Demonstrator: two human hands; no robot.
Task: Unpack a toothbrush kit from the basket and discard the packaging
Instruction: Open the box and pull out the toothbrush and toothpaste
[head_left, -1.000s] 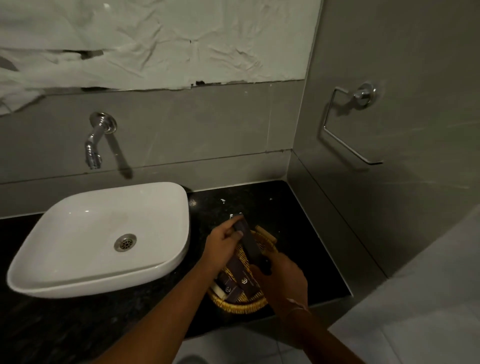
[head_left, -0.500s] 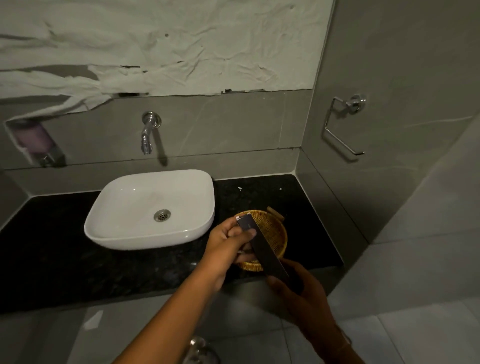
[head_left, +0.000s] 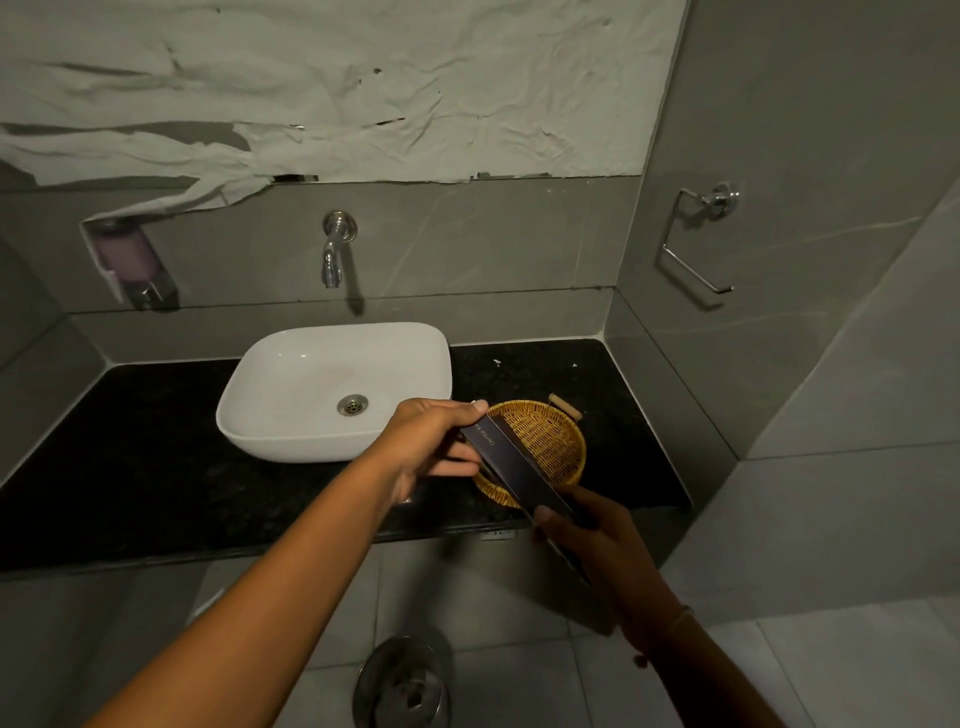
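Note:
A long dark box, the toothbrush kit (head_left: 514, 470), is held slanted in the air in front of the wicker basket (head_left: 556, 436). My left hand (head_left: 431, 444) pinches its upper end, where pale lettering shows. My right hand (head_left: 597, 540) grips its lower end from below. The round basket with a wooden handle stands on the black counter (head_left: 156, 467) right of the sink. The part of the basket that shows holds nothing; its near side is hidden by the box and my hands.
A white basin (head_left: 311, 384) sits on the counter under a wall tap (head_left: 335, 249). A soap dispenser (head_left: 130, 265) hangs at the left, a metal ring holder (head_left: 696, 244) on the right wall. A metal bin (head_left: 402, 686) stands on the tiled floor below.
The kit has come up out of the basket and toward me, both hands still on it. The view has pulled back, so the sink and basket look farther away.

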